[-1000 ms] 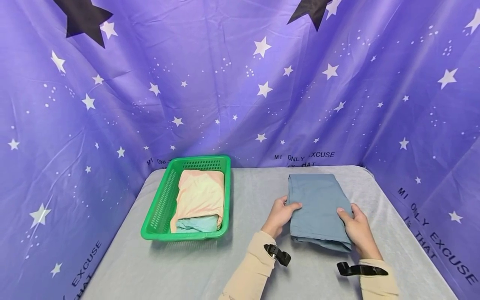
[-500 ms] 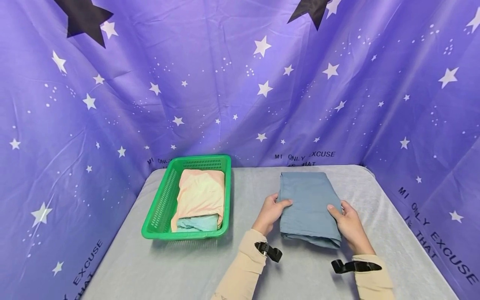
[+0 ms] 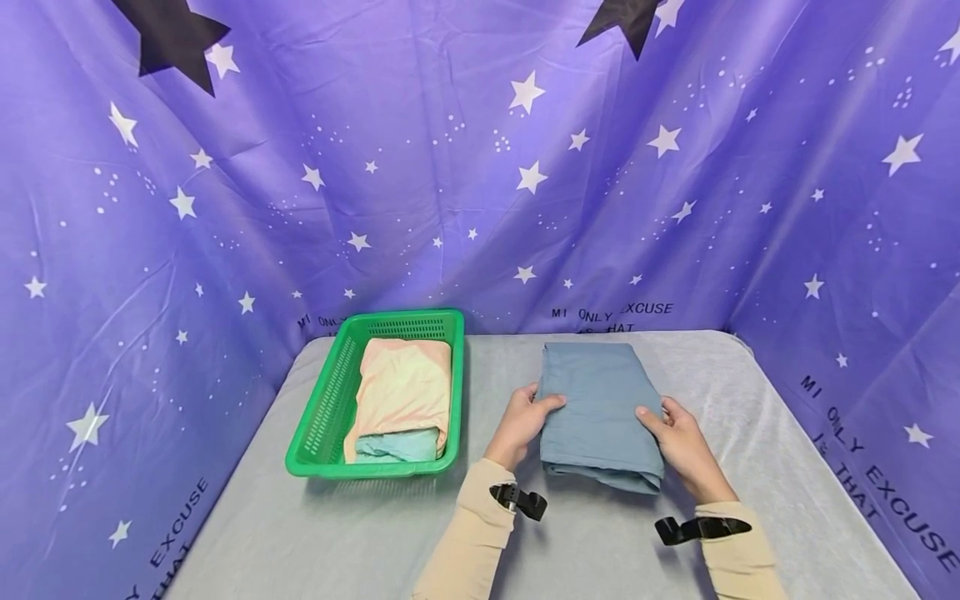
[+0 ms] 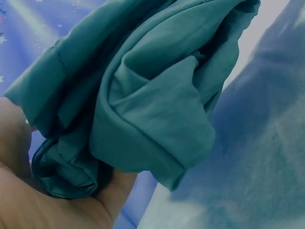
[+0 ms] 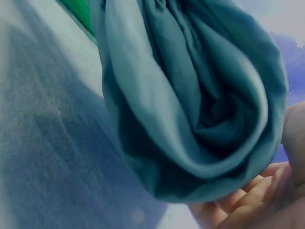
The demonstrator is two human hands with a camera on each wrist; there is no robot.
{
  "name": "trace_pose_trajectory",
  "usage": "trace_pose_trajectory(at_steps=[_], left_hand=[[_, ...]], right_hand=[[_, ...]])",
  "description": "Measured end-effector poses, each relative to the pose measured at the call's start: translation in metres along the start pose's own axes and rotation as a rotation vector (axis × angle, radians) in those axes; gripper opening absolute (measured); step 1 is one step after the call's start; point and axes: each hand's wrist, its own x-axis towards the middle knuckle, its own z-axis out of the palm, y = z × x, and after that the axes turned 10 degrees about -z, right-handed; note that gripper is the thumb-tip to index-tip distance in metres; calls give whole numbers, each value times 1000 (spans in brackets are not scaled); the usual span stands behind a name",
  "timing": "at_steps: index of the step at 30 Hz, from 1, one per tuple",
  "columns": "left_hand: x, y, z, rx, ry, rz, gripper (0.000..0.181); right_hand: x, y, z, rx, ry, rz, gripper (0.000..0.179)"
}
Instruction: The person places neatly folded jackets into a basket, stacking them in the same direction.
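Observation:
A folded blue-grey cloth garment (image 3: 600,408) is held up between both hands, raised off the table as the wrist views show. The left hand (image 3: 519,423) grips its left edge, thumb on top and fingers underneath. On the opposite edge the right hand (image 3: 684,442) holds it the same way. In the left wrist view the garment's layered folds (image 4: 152,109) bulge out over the palm. The right wrist view shows a rounded, rolled fold (image 5: 190,143) of it, with the fingers (image 5: 252,195) curled beneath.
To the left stands a green plastic basket (image 3: 300,460) with perforated sides. In it lie a folded peach garment (image 3: 405,387) and, partly under that, a mint-green one (image 3: 397,447). A grey cloth covers the table (image 3: 375,542); a purple starred curtain (image 3: 450,167) encloses it behind and at both sides.
Both hands have carried the blue-grey garment leftward, nearer to the basket, keeping the same grip. The basket and the garments inside it stay where they were.

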Motion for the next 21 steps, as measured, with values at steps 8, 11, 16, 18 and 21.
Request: trace_pose_trajectory(at_steps=[8,11,16,18,21], left_hand=[[-5,4,-13,-29,-5,4,50],[-5,4,-18,-41,0,-10,53],[-6,5,-24,-59,21,-38,60],[-7,6,-27,-70,30,-43,64],[-10,10,-31,-114,22,-53,65]], right_hand=[[6,-7,6,88,12,-80,56],[9,-9,9,104,13,-83,55],[13,-12,15,124,10,-75,51],[15,-13,17,124,7,-71,50],[17,-15,19,120,5,-78,48]])
